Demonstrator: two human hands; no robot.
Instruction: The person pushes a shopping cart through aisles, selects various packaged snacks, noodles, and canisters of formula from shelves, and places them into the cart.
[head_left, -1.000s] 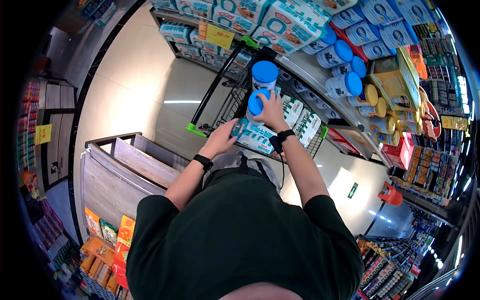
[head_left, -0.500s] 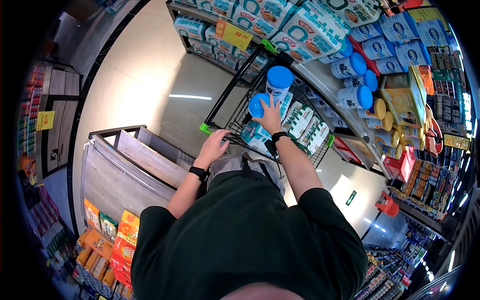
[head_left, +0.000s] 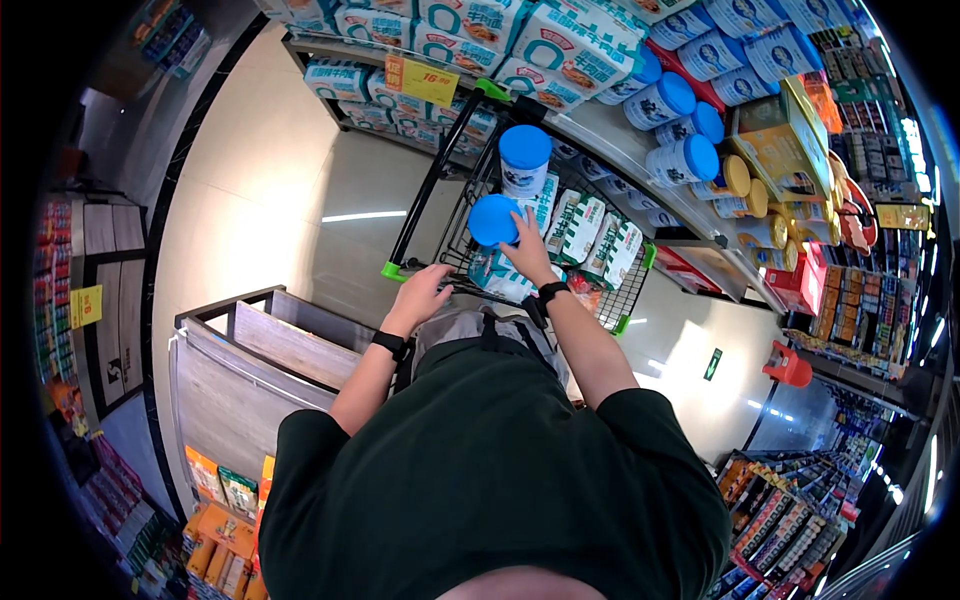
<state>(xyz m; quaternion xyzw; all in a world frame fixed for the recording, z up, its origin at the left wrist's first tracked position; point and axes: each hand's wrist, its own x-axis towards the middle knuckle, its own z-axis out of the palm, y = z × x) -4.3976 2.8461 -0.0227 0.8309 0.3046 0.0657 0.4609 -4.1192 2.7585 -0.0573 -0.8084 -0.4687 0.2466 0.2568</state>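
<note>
A black wire shopping cart [head_left: 628, 305] with green corners stands in front of me, its handle on the left. My right hand [head_left: 527, 247] grips the right side of a canister with a blue lid [head_left: 493, 221]; the lid hides most of the canister's body. Just beyond stands a second blue-lidded white canister [head_left: 525, 180], untouched. White-and-green noodle packs [head_left: 575, 225] lie in the cart to the right of the canisters, and more packs [head_left: 503, 276] lie beneath the held one. By the cart's near left edge, my left hand [head_left: 421, 298] has its fingers loosely apart with nothing in them.
A shelf at the far side holds stacked noodle packs [head_left: 575, 50], several blue-lidded canisters [head_left: 665, 98] and gold-lidded tins [head_left: 735, 178]. A grey wooden display bin [head_left: 250, 385] is close on my left. A red stool [head_left: 788, 365] stands at the right.
The view has shifted, moving the scene left. My right hand has gone from spread over the near canister's lid to gripping its right side. That canister has come slightly towards me, apart from the other.
</note>
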